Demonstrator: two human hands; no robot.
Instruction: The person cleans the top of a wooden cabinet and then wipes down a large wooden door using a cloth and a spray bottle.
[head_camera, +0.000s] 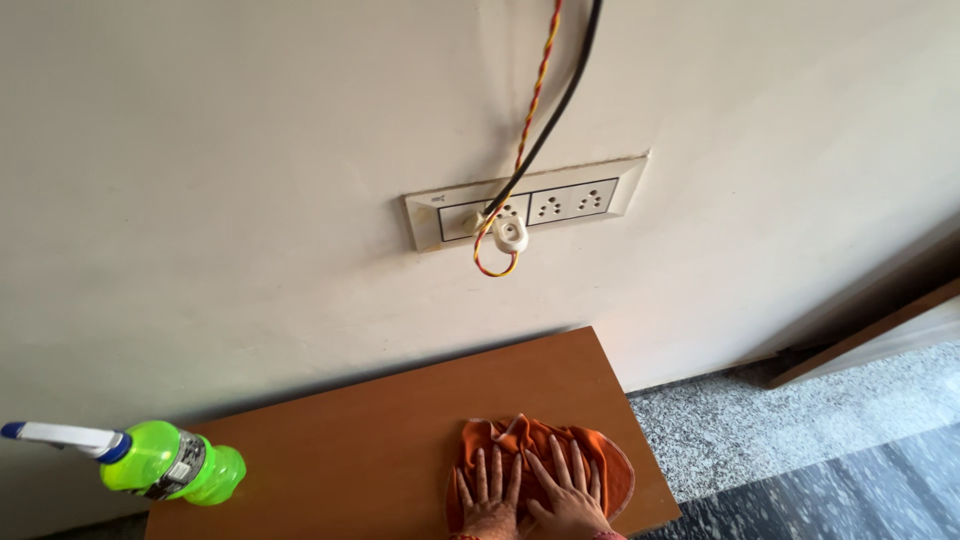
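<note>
Room: a plain cream wall (250, 150) fills most of the view, with grey speckled floor (760, 420) at the right and a dark wooden edge low against the wall at far right.
Table: a brown wooden top (380, 440) stands against the wall, running from the lower left to just right of centre.
Cloth: an orange cloth (545, 455) lies crumpled on the near right part of the table, close to its right edge.
Left hand: the left hand (490, 500) lies flat on the cloth, palm down, fingers spread and straight, gripping nothing.
Right hand: the right hand (570, 495) lies flat on the cloth just beside the left, touching it, fingers spread, gripping nothing.
Bottle: a green spray bottle (165, 463) with a white and blue nozzle sits on its side at the table's left end, well apart from the hands.
Sockets: a white plate of 3 sockets (560, 200) sits on the wall above the table.
Wires: a black cable (560, 100) and a twisted red and yellow wire (535, 90) hang down to a white plug (510, 235) at the left socket.
</note>
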